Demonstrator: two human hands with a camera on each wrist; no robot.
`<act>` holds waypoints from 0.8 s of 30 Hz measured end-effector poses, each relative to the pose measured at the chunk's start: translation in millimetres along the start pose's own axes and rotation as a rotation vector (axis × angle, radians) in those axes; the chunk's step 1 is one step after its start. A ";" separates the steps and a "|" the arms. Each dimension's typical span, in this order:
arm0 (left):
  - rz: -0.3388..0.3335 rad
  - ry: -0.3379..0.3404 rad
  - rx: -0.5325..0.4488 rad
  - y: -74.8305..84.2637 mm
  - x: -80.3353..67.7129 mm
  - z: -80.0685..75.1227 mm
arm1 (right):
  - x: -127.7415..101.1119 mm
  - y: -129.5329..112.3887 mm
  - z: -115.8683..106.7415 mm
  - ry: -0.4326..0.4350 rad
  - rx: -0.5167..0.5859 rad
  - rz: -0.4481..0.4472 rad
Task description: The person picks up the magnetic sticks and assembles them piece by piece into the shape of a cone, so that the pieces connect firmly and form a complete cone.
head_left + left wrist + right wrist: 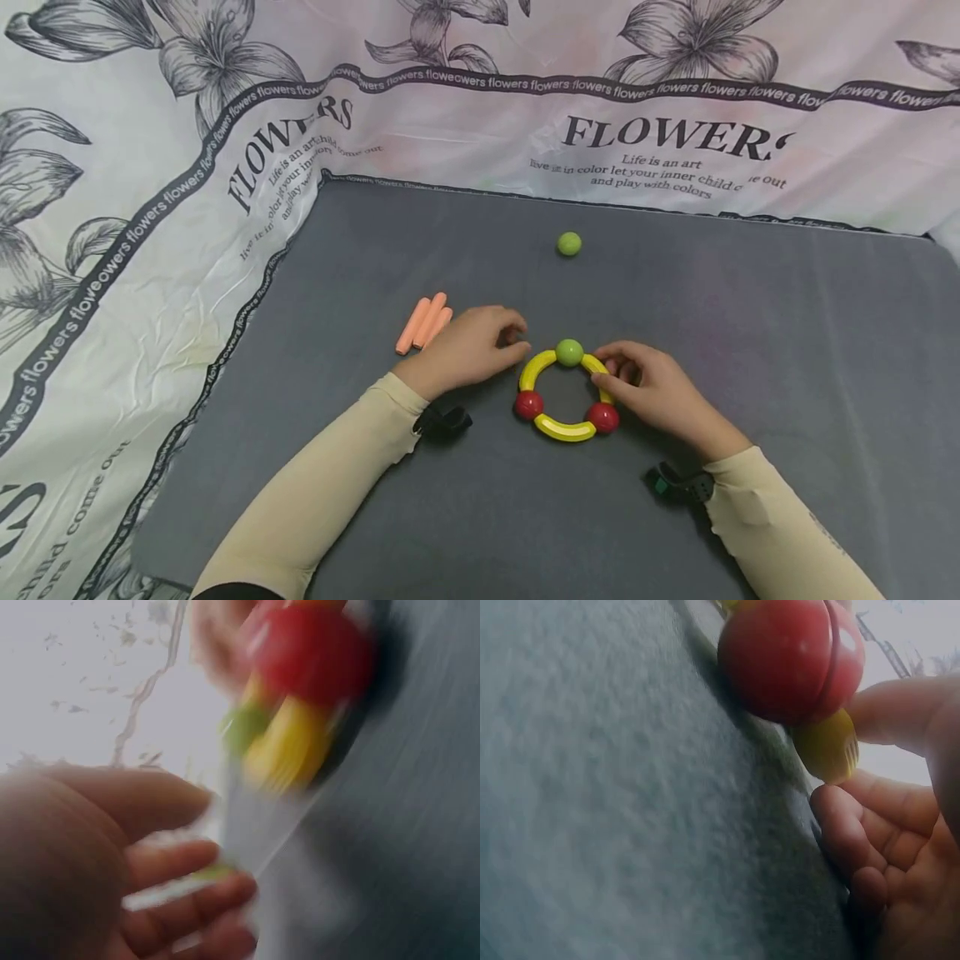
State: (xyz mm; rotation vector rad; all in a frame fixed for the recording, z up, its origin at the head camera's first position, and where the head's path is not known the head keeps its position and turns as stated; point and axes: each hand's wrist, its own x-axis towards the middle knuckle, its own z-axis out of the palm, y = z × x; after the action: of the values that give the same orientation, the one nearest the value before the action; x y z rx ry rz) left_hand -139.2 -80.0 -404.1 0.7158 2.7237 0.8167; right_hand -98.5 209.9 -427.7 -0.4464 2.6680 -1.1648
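Right hand (660,390) pinches, thumb and fingers clamped on the glossy ring of curved yellow rods and red and green balls (565,429), there on the grey desk (787,333)! Left hand (472,348) hovers just beside, thumb and fingers apart; peach sticks (429,322) nearby, a loose green ball (569,244) beyond.

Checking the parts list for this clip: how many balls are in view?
4: a lone green ball toward the far edge of the gray surface; and in the ring, a second green ball at its far side, one red ball near left, another red ball near right.
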 end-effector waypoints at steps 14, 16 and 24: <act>-0.260 0.182 0.585 1.9 -13.3 -18.6 | 0.2 3.9 -0.6 0.004 0.007 0.001; -0.278 0.193 0.570 2.4 -12.9 -17.2 | -0.1 3.5 -0.2 0.007 0.008 0.003; -0.312 0.173 0.517 3.4 -14.3 -17.1 | 0.1 -0.1 4.6 0.006 -0.010 0.012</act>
State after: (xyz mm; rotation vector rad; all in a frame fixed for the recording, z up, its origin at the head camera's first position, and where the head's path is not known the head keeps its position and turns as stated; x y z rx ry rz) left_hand -131.2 -92.6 -387.3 0.2886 3.1237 0.1049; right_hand -97.3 206.7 -430.7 -0.4282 2.6787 -1.1521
